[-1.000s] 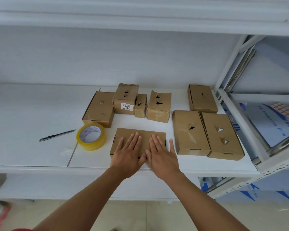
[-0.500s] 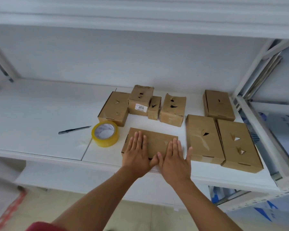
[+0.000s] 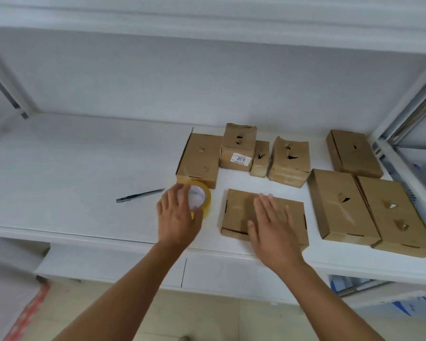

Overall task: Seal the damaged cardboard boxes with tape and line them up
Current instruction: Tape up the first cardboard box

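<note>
Right now the flat brown cardboard box (image 3: pixel 241 210) lies near the front edge of the white shelf (image 3: pixel 71 168), and the right hand (image 3: pixel 274 227) rests flat on its lid with straight fingers. I think the hand presses down so the box stays put and its lid stays closed for taping. No holes show on the part of the lid you can see

Just to the left of that box sits the round yellow roll of tape (image 3: pixel 203 199). The left hand (image 3: pixel 178 217) lies over the roll, fingers spread and a little bent, thumb by the roll's near side. It touches the roll, but I cannot tell if it has a real grip yet. It looks like the hand is there to pick the tape up

A thin dark pen-shaped cutter (image 3: pixel 139 195) lies left of the roll, close enough to grab for cutting tape

Behind are four more brown boxes with torn holes (image 3: pixel 287 157) bunched together, and three flat brown boxes (image 3: pixel 337 205) lie to the right, two of them touching side by side. Most of these show holes, so I guess much taping is left
</note>
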Motion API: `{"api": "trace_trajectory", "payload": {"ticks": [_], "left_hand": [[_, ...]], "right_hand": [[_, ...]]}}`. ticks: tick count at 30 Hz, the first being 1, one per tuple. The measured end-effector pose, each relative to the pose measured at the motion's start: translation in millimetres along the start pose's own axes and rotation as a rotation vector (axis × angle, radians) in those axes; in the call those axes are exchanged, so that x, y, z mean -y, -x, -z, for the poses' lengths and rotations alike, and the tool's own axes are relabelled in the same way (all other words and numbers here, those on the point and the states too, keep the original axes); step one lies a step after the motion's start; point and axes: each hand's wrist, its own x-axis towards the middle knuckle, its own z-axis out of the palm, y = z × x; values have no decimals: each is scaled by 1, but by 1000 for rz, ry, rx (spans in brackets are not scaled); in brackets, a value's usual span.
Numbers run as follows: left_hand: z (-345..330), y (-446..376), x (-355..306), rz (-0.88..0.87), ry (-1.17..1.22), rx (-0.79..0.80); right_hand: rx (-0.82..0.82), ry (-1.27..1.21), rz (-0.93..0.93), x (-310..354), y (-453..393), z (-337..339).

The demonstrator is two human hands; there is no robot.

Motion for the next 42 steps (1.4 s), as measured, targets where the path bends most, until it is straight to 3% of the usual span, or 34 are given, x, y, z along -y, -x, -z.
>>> {"api": "trace_trajectory", "payload": {"ticks": [3,5,8,12,21,24,29,37,42], "left_hand": [[16,-11,48,185,112,41],[21,-18,75,246,114,186],[19,-26,100,167,34,473],[21,-26,104,98,123,623],[22,-12,104,-7,25,521],[34,-21,105,-19,82,569],[77,-64,104,147,474,668],[116,-91,77,191,991,964],[107,-82,51,293,1343,1055]], "right_hand": [[50,-82,190,53,-22,-6],[127,-75,273,79,-38,-15],[200,-27,329,101,-61,-28],[258,41,303,105,-74,-44],[221,84,311,98,-80,-52],[214,56,317,94,-81,-43],[202,-149,254,88,-74,-7],[178,-769,63,79,-43,65],[285,-788,26,65,-24,72]]}}
